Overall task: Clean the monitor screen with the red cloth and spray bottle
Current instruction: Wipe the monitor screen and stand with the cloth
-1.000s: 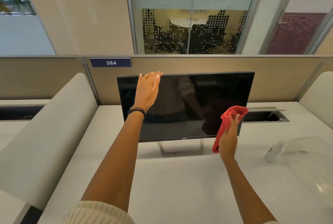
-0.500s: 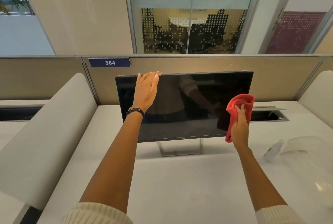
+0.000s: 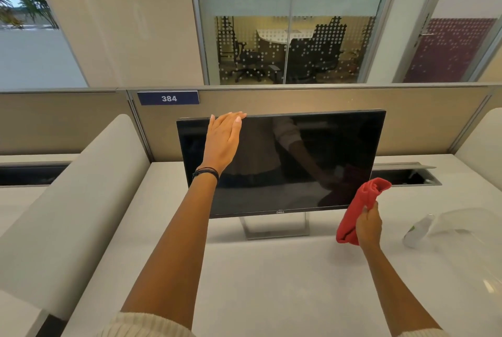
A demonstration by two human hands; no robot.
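A black monitor (image 3: 293, 157) stands on a silver foot in the middle of the white desk (image 3: 271, 282), its screen dark and reflective. My left hand (image 3: 222, 141) rests flat with straight fingers on the monitor's top edge near its left corner. My right hand (image 3: 368, 226) grips a bunched red cloth (image 3: 358, 206) at the screen's lower right corner; the cloth's top overlaps the bezel there. A clear spray bottle (image 3: 417, 230) lies on its side on the desk, to the right of the cloth.
A beige partition (image 3: 298, 100) with a blue "384" plate (image 3: 168, 98) runs behind the monitor. Padded side dividers (image 3: 81, 201) flank the desk. An open cable tray (image 3: 404, 175) sits behind the monitor's right side. A clear curved plastic cover (image 3: 475, 244) lies at the right.
My right hand with the red cloth has moved from the screen's right edge down to its lower right corner. My left hand has stayed on the top edge.
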